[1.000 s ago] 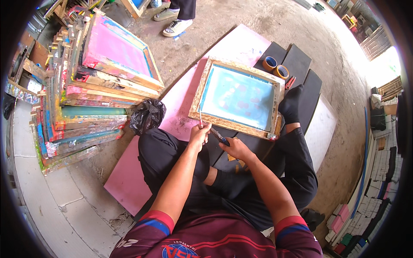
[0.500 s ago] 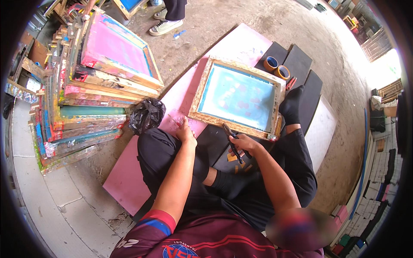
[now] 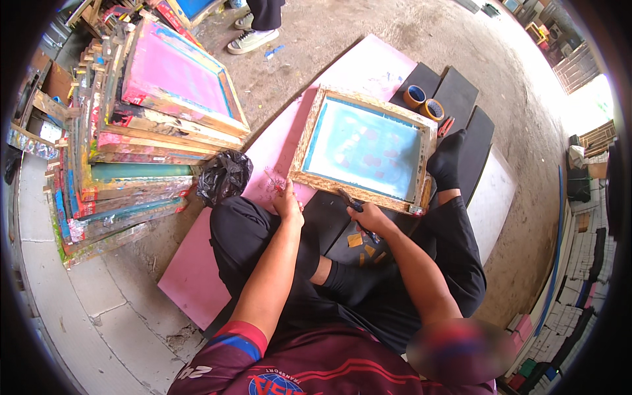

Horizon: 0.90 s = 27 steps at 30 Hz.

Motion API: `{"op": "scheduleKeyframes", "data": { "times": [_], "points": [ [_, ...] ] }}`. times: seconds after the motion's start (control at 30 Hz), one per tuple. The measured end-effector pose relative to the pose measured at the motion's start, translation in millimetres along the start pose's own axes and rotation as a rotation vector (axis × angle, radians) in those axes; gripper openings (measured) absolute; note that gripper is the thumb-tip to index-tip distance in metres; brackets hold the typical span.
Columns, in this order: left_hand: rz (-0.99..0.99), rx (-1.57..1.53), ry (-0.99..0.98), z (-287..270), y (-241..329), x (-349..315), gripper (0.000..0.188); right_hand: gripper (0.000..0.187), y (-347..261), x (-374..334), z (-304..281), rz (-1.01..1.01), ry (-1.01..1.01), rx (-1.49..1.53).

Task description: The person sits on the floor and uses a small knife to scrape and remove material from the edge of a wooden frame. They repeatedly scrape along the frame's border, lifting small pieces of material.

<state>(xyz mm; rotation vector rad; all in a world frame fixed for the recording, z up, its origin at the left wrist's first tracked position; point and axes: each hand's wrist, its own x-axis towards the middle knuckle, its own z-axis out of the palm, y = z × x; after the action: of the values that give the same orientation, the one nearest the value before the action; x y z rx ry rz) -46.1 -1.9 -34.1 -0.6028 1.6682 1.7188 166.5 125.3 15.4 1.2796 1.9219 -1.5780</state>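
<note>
A wooden screen-printing frame (image 3: 359, 186) with pale blue mesh lies in front of me, its near edge toward my lap. My left hand (image 3: 288, 205) is closed at the frame's near left corner, its fingertips partly hidden. My right hand (image 3: 372, 220) grips dark pliers (image 3: 350, 199), the jaws pointing at the frame's near edge. Under the right hand, several small tan scraps (image 3: 355, 239) lie on a black board (image 3: 322, 220). Thin reddish bits (image 3: 272, 183) are scattered on the pink board (image 3: 191, 276) beside my left hand.
Stacked screen frames (image 3: 178, 72) stand at the left, next to a crumpled black plastic bag (image 3: 225, 176). Two tape rolls (image 3: 414, 97) and a red-handled tool (image 3: 446, 126) lie beyond my right foot (image 3: 447, 158). Another person's shoes (image 3: 253, 41) are at the far left.
My left hand has shifted slightly right against the frame's corner. The right hand has turned and moved a little left with the pliers, uncovering more tan scraps. Another person's hand has left the stack.
</note>
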Motion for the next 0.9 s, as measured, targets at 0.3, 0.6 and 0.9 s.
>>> {"op": "scheduleKeyframes", "data": {
  "times": [0.3,0.6,0.9],
  "points": [
    [-0.029,0.224,-0.302,-9,1,-19,0.031,0.055,4,-21,45,-0.129,0.416,-0.429],
    [-0.159,0.324,-0.603,-11,8,-30,0.023,0.049,-8,-28,61,-0.308,0.365,-0.431],
    [0.092,0.316,-0.342,-6,40,-18,0.025,0.039,-20,-27,40,-0.168,-0.057,-0.020]
  ]
}}
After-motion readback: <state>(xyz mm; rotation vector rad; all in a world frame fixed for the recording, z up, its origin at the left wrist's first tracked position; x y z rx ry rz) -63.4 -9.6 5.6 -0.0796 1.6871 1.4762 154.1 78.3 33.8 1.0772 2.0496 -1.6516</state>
